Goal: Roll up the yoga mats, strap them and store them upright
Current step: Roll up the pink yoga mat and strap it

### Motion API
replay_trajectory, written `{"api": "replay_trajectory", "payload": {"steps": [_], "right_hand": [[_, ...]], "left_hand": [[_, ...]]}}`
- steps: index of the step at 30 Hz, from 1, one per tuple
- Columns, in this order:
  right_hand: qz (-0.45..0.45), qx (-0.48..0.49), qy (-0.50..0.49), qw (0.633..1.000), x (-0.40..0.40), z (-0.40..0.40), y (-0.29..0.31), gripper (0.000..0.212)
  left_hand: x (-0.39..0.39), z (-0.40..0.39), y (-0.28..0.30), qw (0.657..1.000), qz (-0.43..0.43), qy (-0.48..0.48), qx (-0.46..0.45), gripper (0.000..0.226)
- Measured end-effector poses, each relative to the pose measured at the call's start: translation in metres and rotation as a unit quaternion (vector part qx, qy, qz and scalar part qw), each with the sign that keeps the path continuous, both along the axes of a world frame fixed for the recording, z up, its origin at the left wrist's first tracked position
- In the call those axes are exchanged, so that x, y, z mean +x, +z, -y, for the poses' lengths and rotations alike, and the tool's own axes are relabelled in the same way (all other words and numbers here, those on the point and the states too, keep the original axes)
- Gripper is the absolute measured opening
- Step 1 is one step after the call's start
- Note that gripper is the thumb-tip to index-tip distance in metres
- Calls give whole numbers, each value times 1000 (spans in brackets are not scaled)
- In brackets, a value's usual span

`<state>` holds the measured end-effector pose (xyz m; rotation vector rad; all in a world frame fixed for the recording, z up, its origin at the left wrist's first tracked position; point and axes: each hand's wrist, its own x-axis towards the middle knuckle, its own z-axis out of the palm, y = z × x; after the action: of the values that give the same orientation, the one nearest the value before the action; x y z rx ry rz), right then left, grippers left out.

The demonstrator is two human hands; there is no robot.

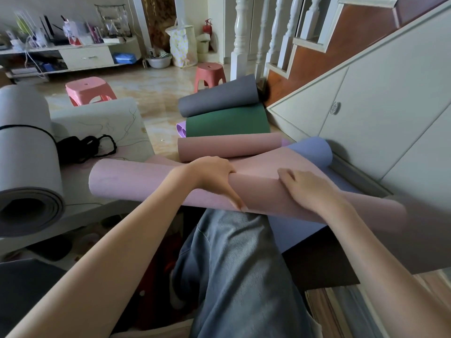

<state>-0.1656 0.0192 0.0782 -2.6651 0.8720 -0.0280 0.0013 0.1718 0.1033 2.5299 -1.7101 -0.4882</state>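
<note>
Across the person's denim knee (234, 252), the pink yoga mat (136, 184) is lying half-rolled; left hand (214, 174) is gripping its edge, right hand (305, 189) apparently pressing flat, keeping the roll tight.

No readable writing anywhere in the room

The round badge (335, 108) on the cupboard door (380, 98) bears marks too small to read; bottles on the far shelf (56, 48) show only blur.
</note>
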Motion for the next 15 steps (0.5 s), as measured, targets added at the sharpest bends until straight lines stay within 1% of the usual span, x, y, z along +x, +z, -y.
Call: {"api": "replay_trajectory", "payload": {"steps": [1, 2, 3, 4, 6, 8, 10, 11, 13, 15], "right_hand": [[51, -51, 31, 997, -6, -7, -5, 58], [74, -96, 66, 990, -12, -15, -7, 63], [65, -123, 97, 985, -16, -21, -9, 71], [37, -138, 119, 983, -19, -25, -8, 80], [-31, -142, 130, 981, -23, -24, -3, 90], [-77, -168, 123, 975, -21, -22, -2, 96], [-70, -214, 96, 970, -15, -26, -6, 91], [-58, -228, 85, 968, -12, -29, -9, 85], [-38, -237, 82, 967, -8, -33, -16, 75], [-33, -224, 77, 971, -9, -30, -18, 72]], "left_hand": [[1, 2, 0, 1000, -10, 0, 4, 62], [3, 3, 0, 1000, -28, 4, 8, 64], [5, 3, -2, 999, -49, 9, 13, 65], [6, 3, -2, 998, -67, 14, 15, 64], [8, 3, -3, 996, -84, 16, 19, 60], [6, 3, -2, 995, -91, 19, 24, 57], [4, 0, -4, 994, -99, 32, 27, 53], [3, -3, -6, 995, -92, 38, 26, 53], [0, -10, -8, 998, -46, 34, 2, 58], [-4, -12, -6, 998, 47, -1, -30, 75]]}}
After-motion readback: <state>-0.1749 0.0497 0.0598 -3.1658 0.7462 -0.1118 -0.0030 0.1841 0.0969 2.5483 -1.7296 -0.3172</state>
